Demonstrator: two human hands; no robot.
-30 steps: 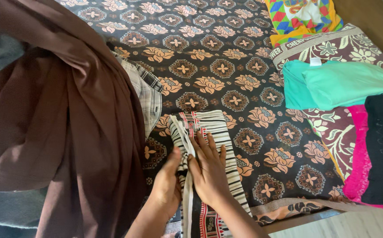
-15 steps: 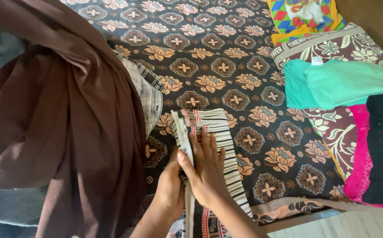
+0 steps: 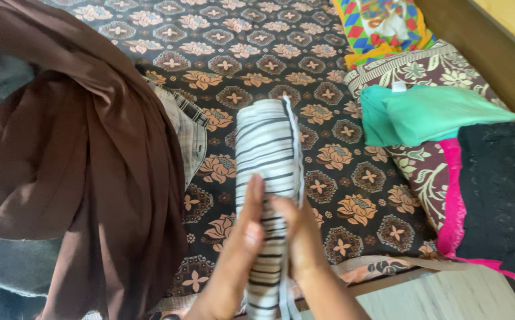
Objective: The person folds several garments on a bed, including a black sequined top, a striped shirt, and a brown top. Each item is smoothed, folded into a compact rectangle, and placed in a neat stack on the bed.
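Hands: left and right clasp striped cloth between palms | bedspread below

The bed is covered by a dark bedsheet printed with orange-and-cream flower medallions. A large brown cloth lies bunched at the left, over a grey fabric. A checked garment protrudes from the brown cloth's right edge. At the right, a floral maroon cloth carries a folded teal garment. Nearer lie a black cloth and a pink cloth beneath it. A multicoloured cloth lies at the far right.
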